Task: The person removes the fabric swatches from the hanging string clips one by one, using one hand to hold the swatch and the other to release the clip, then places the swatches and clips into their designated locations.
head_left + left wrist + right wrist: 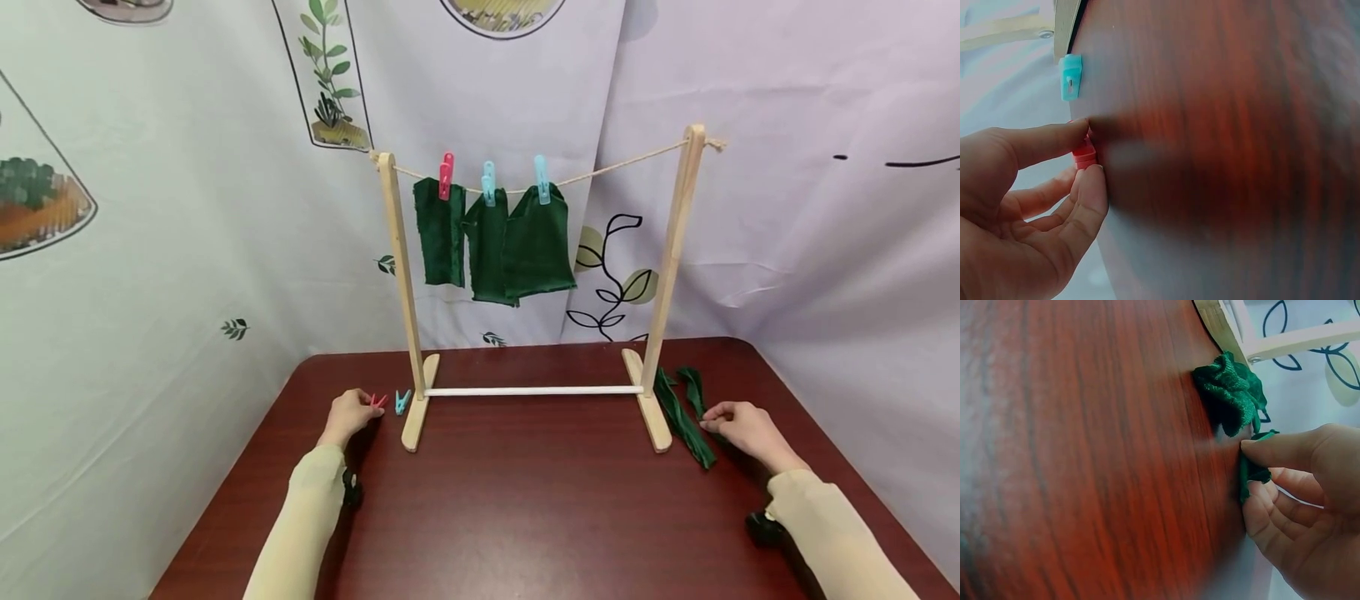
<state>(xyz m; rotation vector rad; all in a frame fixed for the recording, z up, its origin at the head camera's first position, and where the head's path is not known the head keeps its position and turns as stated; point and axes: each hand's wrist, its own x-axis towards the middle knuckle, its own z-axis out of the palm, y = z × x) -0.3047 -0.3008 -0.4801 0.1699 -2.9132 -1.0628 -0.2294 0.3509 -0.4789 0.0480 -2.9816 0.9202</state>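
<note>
At the table's left, my left hand [349, 416] pinches a red clothespin [378, 401]. The left wrist view shows the clothespin [1085, 153] between thumb and fingertips, low over the wood. A light blue clothespin [402, 402] lies just to its right. Over on the right, my right hand [745, 428] pinches a green cloth strip [693, 390], bunched between thumb and fingers in the right wrist view. Most of that strip's near end is hidden by the hand. Another crumpled green cloth [684, 423] lies beside it, near the rack's right foot.
A wooden rack [406, 283] with a white crossbar [532, 391] stands at the table's back. On its rope [633, 160] hang green cloths [440, 237], held by one red clothespin [446, 177] and two blue ones. Behind is a printed white curtain [225, 208].
</note>
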